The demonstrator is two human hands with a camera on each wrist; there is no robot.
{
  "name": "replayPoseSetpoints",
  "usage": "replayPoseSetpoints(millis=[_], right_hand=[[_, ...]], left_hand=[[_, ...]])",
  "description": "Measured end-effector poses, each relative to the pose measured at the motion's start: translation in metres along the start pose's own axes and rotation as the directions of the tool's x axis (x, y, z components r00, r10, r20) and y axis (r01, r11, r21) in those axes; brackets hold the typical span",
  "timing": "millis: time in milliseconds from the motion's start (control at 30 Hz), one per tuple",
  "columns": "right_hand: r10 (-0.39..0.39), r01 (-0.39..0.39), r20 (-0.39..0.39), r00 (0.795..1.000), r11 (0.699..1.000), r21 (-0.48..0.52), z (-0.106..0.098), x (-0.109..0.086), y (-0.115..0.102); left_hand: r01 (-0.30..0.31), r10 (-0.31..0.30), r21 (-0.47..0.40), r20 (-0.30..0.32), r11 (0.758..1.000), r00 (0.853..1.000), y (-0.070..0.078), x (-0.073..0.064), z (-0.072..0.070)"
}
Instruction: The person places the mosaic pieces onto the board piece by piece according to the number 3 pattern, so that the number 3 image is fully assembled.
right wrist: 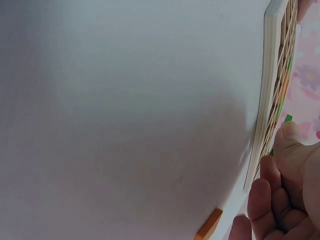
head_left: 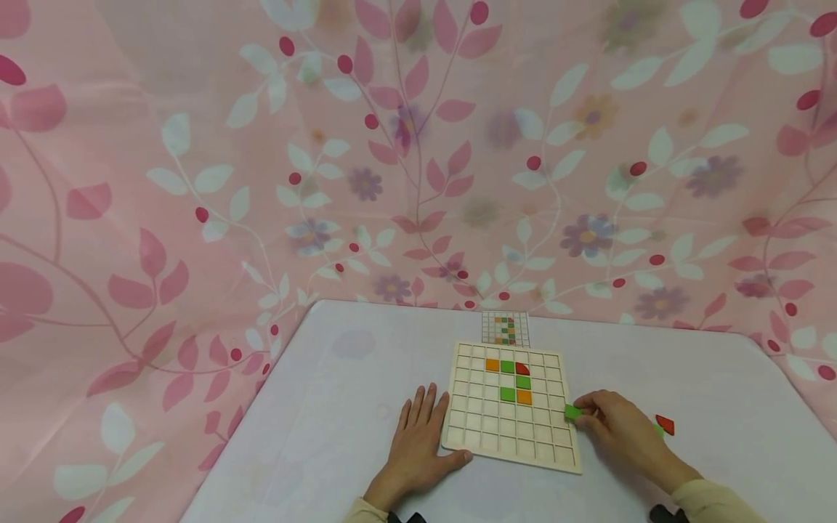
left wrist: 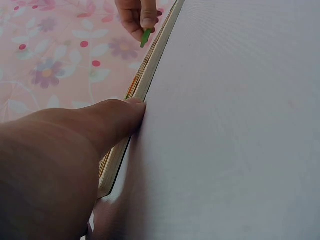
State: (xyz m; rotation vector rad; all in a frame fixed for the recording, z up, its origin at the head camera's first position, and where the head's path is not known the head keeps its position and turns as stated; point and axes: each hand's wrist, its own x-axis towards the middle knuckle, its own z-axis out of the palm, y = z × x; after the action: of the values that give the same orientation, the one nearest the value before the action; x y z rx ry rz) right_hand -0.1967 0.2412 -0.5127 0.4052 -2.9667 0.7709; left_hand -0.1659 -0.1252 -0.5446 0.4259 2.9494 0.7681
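Observation:
A pale wooden grid board [head_left: 484,428] lies on the table with several green, orange and red tiles in its upper middle cells. My left hand [head_left: 418,443] lies with fingers straight along the board's left side, its thumb by the front edge; the left wrist view shows that thumb [left wrist: 122,115] against the rim. Over the board's right edge, my right hand [head_left: 611,421] pinches a green square tile [head_left: 572,412] between thumb and fingers. In the right wrist view the fingers cover most of that tile [right wrist: 288,118].
Behind the board lies a small card [head_left: 487,330] printed with a grid of coloured squares. Beyond my right hand are a red rounded tile [head_left: 665,424] and a partly hidden green tile [head_left: 660,431]. An orange tile [right wrist: 209,226] appears in the right wrist view. Floral cloth [head_left: 418,181] hangs behind the white table.

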Motion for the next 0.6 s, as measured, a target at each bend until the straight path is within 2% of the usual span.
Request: replayPoseSetpoints(millis=[600], right_hand=[[-0.028, 0.025, 0.039, 0.999, 0.998, 0.064, 0.021, 0.011, -0.021]], left_hand=[[0.007, -0.007, 0.017, 0.003, 1.0, 1.0, -0.001, 0.001, 0.001]])
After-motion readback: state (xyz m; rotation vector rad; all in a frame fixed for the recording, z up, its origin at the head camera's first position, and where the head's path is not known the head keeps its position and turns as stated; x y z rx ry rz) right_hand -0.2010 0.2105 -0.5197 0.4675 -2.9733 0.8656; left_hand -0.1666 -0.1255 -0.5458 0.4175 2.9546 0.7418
